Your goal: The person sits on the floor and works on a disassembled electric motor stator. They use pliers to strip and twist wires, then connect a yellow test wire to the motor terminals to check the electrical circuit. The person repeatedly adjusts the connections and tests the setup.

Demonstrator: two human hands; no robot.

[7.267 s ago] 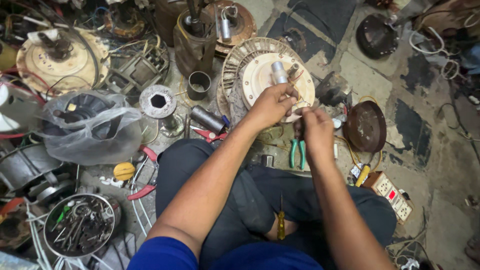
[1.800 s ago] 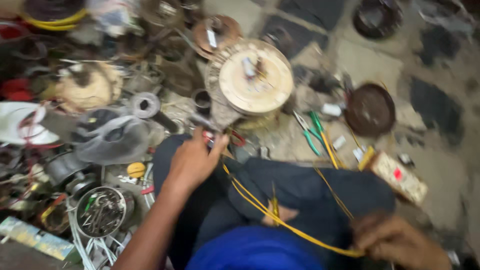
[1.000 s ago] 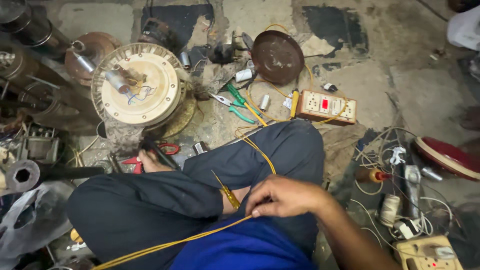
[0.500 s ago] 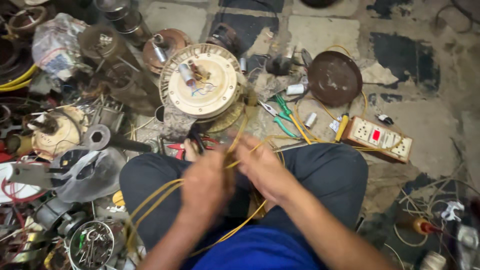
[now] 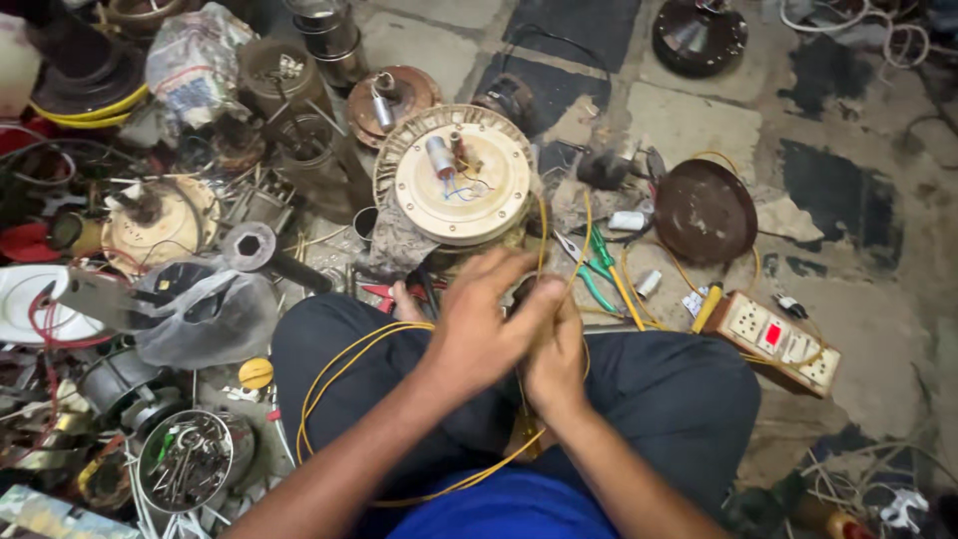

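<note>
My left hand (image 5: 482, 324) and my right hand (image 5: 555, 351) are together above my lap, both closed around a thin yellow wire (image 5: 344, 369). The wire loops over my left thigh, runs under my forearms and rises between my fingers toward the floor ahead. Just beyond my hands lies a cream round fan motor (image 5: 461, 180) with a small capacitor and short leads on top. Green-handled pliers (image 5: 599, 269) lie to the right of my hands.
A beige switch-and-socket board (image 5: 778, 339) sits on the floor at right, a dark brown round cover (image 5: 705, 212) behind it. Motor parts, a plastic bag (image 5: 195, 309) and a tin of keys and bolts (image 5: 186, 459) crowd the left side.
My view swung from the right side back to the fan motor. My right hand came in from the right and both hands drew together on the yellow wire, now raised closer to the motor.
</note>
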